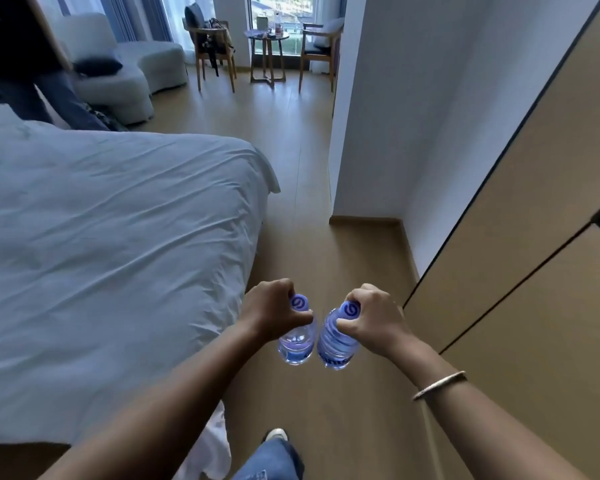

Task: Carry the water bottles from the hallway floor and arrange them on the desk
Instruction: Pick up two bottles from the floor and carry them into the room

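Fingers curl tight round both caps: left hand [274, 308] grips 1 water bottle [297, 344], right hand [373, 315] grips the other bottle [336, 342], both hanging above the wooden floor [326, 237] beside the bed [118, 254].

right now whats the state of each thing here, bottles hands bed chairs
left bottle: capped, hanging upright, held at the neck
right bottle: capped, hanging slightly tilted, held at the neck
left hand: grip curled round the left bottle's top
right hand: grip curled round the right bottle's top
bed: made, white cover wrinkled
left chair: bag on it
right chair: cushion on the seat
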